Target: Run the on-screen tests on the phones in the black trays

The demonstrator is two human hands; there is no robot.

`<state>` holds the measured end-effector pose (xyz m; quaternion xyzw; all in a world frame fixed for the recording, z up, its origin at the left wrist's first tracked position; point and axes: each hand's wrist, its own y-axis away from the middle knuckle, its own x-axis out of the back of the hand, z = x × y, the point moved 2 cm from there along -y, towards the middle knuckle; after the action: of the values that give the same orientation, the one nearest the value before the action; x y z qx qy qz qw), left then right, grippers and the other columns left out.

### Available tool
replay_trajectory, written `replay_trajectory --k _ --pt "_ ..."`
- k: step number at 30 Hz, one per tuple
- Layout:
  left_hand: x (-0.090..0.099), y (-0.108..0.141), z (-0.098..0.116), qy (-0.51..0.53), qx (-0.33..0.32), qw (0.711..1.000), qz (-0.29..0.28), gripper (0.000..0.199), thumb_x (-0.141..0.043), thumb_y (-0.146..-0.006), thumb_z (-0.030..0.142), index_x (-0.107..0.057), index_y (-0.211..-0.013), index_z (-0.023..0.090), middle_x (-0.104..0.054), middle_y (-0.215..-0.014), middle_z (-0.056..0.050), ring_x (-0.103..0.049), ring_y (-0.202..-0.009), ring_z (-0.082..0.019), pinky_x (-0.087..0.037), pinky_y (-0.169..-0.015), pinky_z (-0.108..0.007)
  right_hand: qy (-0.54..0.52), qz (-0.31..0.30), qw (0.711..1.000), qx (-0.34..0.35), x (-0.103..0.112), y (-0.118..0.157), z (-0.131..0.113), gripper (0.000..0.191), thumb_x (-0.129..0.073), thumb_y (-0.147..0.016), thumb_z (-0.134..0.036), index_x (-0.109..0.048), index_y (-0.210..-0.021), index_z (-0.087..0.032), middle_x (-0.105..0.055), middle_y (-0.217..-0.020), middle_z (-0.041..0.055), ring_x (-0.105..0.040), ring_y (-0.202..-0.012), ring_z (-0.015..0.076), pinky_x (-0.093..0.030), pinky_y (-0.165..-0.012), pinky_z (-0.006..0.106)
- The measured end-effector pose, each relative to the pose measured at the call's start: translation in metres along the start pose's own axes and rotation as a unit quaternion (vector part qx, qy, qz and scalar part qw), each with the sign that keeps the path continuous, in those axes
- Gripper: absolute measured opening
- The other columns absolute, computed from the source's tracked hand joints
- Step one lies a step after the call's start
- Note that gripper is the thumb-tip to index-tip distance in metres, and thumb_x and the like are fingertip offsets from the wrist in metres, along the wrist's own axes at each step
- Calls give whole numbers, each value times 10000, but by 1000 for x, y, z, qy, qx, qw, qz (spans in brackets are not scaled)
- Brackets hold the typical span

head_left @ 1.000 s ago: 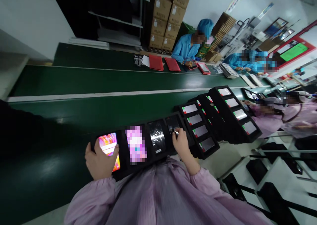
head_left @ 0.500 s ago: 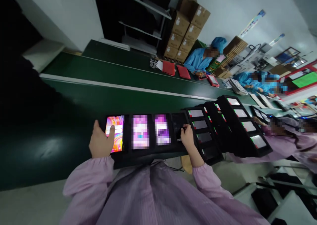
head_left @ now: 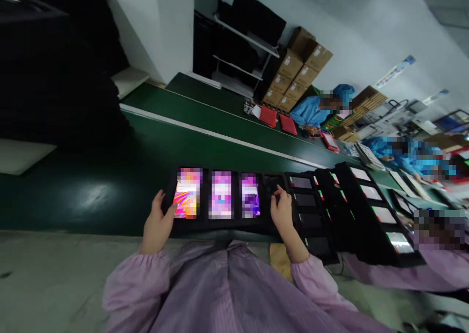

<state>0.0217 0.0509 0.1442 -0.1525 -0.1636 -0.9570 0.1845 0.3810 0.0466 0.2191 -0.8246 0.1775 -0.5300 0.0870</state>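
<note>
Three lit phones lie in a black tray (head_left: 205, 196) on the green bench: a left one with an orange and pink screen (head_left: 188, 196), a middle one (head_left: 221, 196) and a third, purple one (head_left: 250, 196). My left hand (head_left: 159, 224) is at the tray's left end, thumb and fingers apart, the thumb by the left phone's edge. At the tray's right end lies a dark phone-like item (head_left: 274, 183), its screen unlit. My right hand (head_left: 282, 209) is over it with bent fingers; what its fingertips touch is too dark to tell.
More black trays (head_left: 375, 192) with phones stand to the right. Across the green bench (head_left: 220, 152) lie red cases (head_left: 267, 116), near a person in blue (head_left: 311, 111). A person in a pink sleeve (head_left: 436, 260) is at the right. Cardboard boxes (head_left: 292, 64) are stacked behind.
The view has shifted, so the background sits further right. My left thumb has moved off the left phone's screen to its edge. My right hand's fingers have loosened a little over the dark item.
</note>
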Motion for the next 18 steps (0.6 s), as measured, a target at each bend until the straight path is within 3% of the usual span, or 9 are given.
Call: replay_trajectory --k 2,4,7,11,14,18 --pt "1 5 -11 30 0 1000 -4 705 -523 -817 467 -464 -1459 179 -578 -1440 -162 -446 -1433 -316 -376 -1167 -454 -43 -86 992 77 -4 7 -33 110 -504 -919 -253 -588 -981 -220 -705 -1221 134 -637 -753 185 -539 -741 339" --pt "1 10 -19 45 -7 999 -1 683 -533 -802 459 -494 -1430 193 -571 -1452 -148 -415 -1456 -306 -350 -1187 -448 -76 -210 964 141 -12 16 -64 122 -533 -933 -257 -623 -1010 -227 -738 -1186 89 -580 -570 126 -506 -615 270" --pt "-1 20 -23 50 -21 999 0 655 -551 -794 463 -523 -1396 206 -580 -1443 -139 -427 -1445 -315 -350 -1189 -476 -83 -309 929 187 -22 25 -93 157 -559 -951 -260 -679 -1051 -238 -779 -1065 31 -574 -512 107 -471 -576 234" --pt "-5 34 -24 55 -38 998 5 693 -563 -790 475 -497 -1411 173 -563 -1446 -178 -439 -1433 -328 -391 -1161 -495 -79 -328 919 203 -30 24 -98 190 -580 -967 -292 -735 -1059 -234 -795 -914 5 -655 -564 126 -480 -611 226" --pt "-5 37 -28 55 -38 998 11 706 -572 -785 473 -482 -1420 176 -569 -1431 -183 -466 -1412 -321 -412 -1145 -492 -66 -325 916 225 -38 19 -96 190 -598 -961 -301 -758 -1053 -255 -803 -907 2 -719 -646 152 -494 -634 231" --pt "-2 29 -34 50 -36 998 3 726 -602 -754 466 -479 -1416 195 -603 -1386 -170 -521 -1362 -312 -422 -1137 -492 -8 -268 943 198 -45 5 -94 250 -598 -949 -276 -743 -1153 -269 -807 -933 17 -753 -729 201 -508 -622 255"
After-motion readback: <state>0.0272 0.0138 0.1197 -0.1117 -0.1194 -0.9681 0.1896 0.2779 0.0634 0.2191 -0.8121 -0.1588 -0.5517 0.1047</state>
